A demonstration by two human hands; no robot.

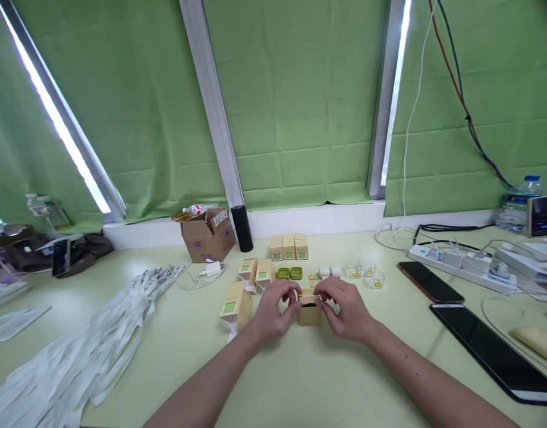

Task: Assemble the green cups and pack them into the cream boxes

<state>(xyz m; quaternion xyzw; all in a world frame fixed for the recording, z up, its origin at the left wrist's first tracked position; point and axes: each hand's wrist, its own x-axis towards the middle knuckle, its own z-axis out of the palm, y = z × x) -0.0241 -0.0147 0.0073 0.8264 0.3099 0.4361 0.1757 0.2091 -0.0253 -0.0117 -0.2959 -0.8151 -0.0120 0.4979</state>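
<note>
A small kraft paper box (310,316) stands upright on the table in front of me, its top flap raised over a dark opening. My left hand (276,310) pinches the flap's left end, and my right hand (346,309) pinches its right end. Left of my left hand are a larger kraft box (236,304) and two smaller ones, with green squares on them. Just beyond the held box lie green square cups (296,273), small yellowish pieces (314,277), white pieces (336,271) and clear cups (374,279) with yellow bits inside.
Three closed kraft boxes (288,247) stand in a row further back. An open carton (208,236) and a black cylinder (242,229) are near the wall. White strips (90,342) cover the left side. Phones, a tablet (496,351) and a power strip (463,268) lie at the right.
</note>
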